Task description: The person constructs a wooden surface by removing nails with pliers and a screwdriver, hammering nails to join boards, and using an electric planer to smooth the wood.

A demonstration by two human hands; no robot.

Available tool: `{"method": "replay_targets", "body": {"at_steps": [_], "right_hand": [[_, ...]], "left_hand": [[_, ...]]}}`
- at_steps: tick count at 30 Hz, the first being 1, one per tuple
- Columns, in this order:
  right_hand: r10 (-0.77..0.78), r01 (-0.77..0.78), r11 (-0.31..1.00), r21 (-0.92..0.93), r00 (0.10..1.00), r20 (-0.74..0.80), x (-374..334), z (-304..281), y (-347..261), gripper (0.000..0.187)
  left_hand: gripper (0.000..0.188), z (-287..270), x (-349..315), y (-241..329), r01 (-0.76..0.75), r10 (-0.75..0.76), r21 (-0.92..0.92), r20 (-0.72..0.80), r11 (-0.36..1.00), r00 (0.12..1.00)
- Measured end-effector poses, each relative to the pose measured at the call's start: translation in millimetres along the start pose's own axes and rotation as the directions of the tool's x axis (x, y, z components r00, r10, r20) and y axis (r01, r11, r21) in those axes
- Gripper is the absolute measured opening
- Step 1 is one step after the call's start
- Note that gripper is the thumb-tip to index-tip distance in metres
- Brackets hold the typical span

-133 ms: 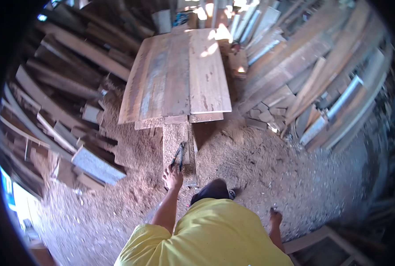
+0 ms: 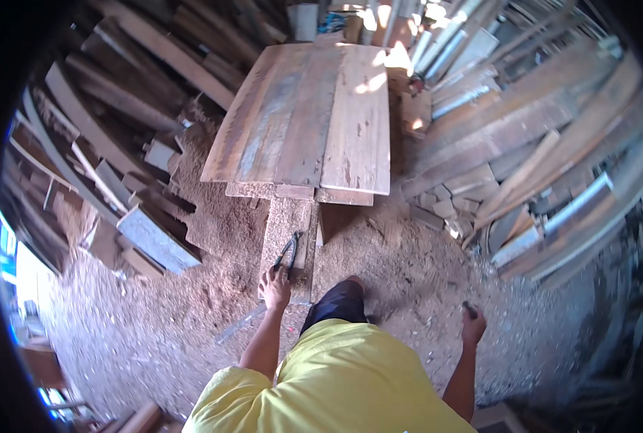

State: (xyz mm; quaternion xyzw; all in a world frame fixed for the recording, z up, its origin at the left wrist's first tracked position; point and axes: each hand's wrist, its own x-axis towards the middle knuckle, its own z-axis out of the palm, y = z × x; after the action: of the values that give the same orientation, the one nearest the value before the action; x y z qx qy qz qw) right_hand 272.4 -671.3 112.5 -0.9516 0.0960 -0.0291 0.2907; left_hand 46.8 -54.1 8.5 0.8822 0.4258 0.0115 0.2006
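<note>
My left hand is at the near end of a narrow plank strewn with wood shavings. Its fingers close on one handle of a pair of dark pliers, whose handles spread apart and whose head points away from me. Out to the right, my right hand hangs over the ground, closed around a small dark object too small to identify. Beyond the pliers, a broad panel of several boards side by side lies over the plank's far part, with a small wood block at its near edge.
Stacked timber leans along the left, and long boards pile up at the right. A pale board end juts out at the left. Sawdust and chips cover the ground. A flat, clear-looking strip lies left of my legs.
The view has shifted, and the panel now appears farther right. My right hand has risen and moved outward, showing the dark object. My left hand stays at the pliers.
</note>
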Motion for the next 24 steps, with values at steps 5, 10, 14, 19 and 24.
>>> {"method": "replay_targets", "body": {"at_steps": [5, 10, 14, 19, 24], "right_hand": [[-0.375, 0.403, 0.853, 0.330, 0.915, -0.149, 127, -1, -256, 0.037], [-0.609, 0.582, 0.702, 0.411, 0.789, -0.078, 186, 39, -417, 0.029], [-0.724, 0.542, 0.649, 0.533, 0.655, 0.216, 210, 92, -504, 0.028], [-0.867, 0.699, 0.491, 0.520, 0.332, 0.372, 212, 140, -577, 0.029], [-0.915, 0.822, 0.259, 0.507, 0.042, 0.400, 240, 189, -606, 0.031]], "left_hand": [[0.053, -7, 32, 32, 0.163, -0.174, -0.062, -0.262, 0.985, 0.949], [0.029, -14, 121, 129, 0.087, -0.194, -0.386, -0.248, 0.918, 0.949], [0.032, -13, 199, 211, 0.088, -0.109, -0.751, 0.022, 0.654, 0.994], [0.052, 9, 264, 273, 0.226, -0.166, -0.967, 0.205, 0.116, 0.965], [0.046, 15, 306, 295, 0.193, -0.318, -0.965, 0.242, -0.178, 0.917]]}}
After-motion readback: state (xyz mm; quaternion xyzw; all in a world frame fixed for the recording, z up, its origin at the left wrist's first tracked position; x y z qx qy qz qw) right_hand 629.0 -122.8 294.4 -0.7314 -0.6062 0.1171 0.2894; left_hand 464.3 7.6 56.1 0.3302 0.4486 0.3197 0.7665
